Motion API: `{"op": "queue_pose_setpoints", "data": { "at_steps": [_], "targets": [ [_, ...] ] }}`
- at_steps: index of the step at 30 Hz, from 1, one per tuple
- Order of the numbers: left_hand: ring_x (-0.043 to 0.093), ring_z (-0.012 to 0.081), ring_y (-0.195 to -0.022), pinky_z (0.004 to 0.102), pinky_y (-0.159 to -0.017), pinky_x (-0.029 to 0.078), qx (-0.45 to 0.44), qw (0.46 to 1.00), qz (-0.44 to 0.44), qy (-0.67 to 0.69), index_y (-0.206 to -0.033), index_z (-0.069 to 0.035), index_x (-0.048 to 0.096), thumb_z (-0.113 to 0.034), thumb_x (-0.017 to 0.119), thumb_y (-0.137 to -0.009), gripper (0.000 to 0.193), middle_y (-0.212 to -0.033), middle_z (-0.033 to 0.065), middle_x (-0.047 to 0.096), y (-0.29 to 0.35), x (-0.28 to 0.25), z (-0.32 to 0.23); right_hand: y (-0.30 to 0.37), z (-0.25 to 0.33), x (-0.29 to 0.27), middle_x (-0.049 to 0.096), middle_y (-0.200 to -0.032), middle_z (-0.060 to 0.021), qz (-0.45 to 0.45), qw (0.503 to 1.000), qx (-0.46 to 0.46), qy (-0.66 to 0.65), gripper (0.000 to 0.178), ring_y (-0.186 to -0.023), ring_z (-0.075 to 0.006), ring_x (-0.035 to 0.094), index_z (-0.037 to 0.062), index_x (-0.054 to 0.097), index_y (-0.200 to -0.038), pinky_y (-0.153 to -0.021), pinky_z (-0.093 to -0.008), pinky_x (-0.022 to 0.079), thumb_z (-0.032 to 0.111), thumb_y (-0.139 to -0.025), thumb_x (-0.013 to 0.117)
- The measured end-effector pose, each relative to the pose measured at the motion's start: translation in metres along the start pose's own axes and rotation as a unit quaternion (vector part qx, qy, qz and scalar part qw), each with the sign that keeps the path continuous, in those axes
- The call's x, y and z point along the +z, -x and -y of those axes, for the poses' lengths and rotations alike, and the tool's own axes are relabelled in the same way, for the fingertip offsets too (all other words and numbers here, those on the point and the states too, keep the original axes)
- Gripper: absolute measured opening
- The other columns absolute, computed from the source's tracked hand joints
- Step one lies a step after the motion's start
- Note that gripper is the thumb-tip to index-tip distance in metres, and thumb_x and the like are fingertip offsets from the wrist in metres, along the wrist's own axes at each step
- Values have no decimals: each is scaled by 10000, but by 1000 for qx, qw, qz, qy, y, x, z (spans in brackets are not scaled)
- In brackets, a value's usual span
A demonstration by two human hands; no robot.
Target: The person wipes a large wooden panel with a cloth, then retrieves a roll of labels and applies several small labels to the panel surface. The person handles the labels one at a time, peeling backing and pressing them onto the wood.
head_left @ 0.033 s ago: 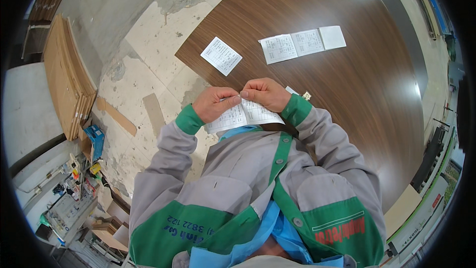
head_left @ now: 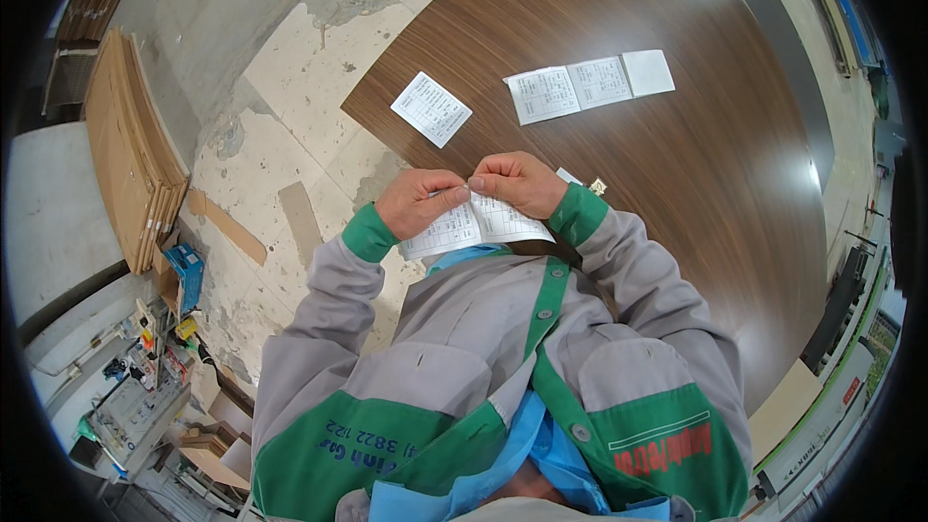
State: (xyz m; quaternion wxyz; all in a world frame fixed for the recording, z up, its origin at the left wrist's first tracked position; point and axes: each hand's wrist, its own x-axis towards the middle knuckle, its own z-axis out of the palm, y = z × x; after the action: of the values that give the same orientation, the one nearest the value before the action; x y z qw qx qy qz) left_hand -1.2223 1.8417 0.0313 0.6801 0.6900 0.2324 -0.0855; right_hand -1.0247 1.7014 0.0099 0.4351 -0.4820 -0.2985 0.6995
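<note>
A strip of white printed paper labels (head_left: 509, 220) hangs in front of my chest, with a crease or seam between its two panels. My left hand (head_left: 418, 201) pinches its top edge just left of that seam, thumb against fingers. On the other side of the seam, my right hand (head_left: 522, 182) pinches the same edge, and the fingertips of both hands nearly meet. Beyond them on the table lie a single white printed label (head_left: 431, 109) and a longer strip of joined labels (head_left: 590, 85), whose right-hand panel looks blank.
The brown wood-grain table (head_left: 677, 203) spreads ahead and to the right. By my right wrist lies a small gold-coloured object (head_left: 598, 186), with a bit of white beside it. Flattened cardboard (head_left: 130, 155) leans at the left, and a cluttered bench (head_left: 135, 416) stands lower left.
</note>
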Motion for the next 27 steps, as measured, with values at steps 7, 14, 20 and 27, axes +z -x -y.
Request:
{"op": "queue_pose_setpoints", "data": {
  "at_steps": [7, 14, 20, 27],
  "targets": [
    [603, 83, -769, 278, -692, 511, 14, 998, 17, 55, -1016, -9, 719, -269, 653, -1013, 268, -846, 24, 694, -1, -2, 8, -3, -5, 3, 646, -831, 45, -1, 1000, 14, -17, 267, -740, -19, 540, 16, 687, -982, -625, -214, 465, 271, -1038, 632],
    [571, 77, -738, 282, -666, 489, 25, 999, -20, 40, -945, -15, 694, -247, 645, -1001, 243, -802, 12, 659, 2, 3, 4, -4, -9, 6, 655, -842, 36, -4, 998, 3, -59, 250, -748, -29, 569, 20, 684, -995, -640, -221, 486, 261, -1036, 632],
    [553, 68, -685, 259, -624, 466, 102, 990, -101, -16, -920, -19, 683, -199, 647, -995, 198, -752, 7, 655, 6, 14, 5, -5, -13, 8, 673, -866, 26, -14, 993, 23, -111, 227, -744, -37, 590, 31, 683, -1012, -645, -226, 497, 249, -1039, 624],
    [558, 57, -723, 250, -659, 470, 110, 979, -164, 57, -1048, -17, 719, -200, 598, -1038, 219, -813, 0, 664, 16, 4, 21, -3, -16, 7, 665, -849, 27, -124, 987, 19, -100, 198, -717, -37, 588, 36, 670, -1009, -642, -223, 492, 219, -1048, 605]
  ]
}}
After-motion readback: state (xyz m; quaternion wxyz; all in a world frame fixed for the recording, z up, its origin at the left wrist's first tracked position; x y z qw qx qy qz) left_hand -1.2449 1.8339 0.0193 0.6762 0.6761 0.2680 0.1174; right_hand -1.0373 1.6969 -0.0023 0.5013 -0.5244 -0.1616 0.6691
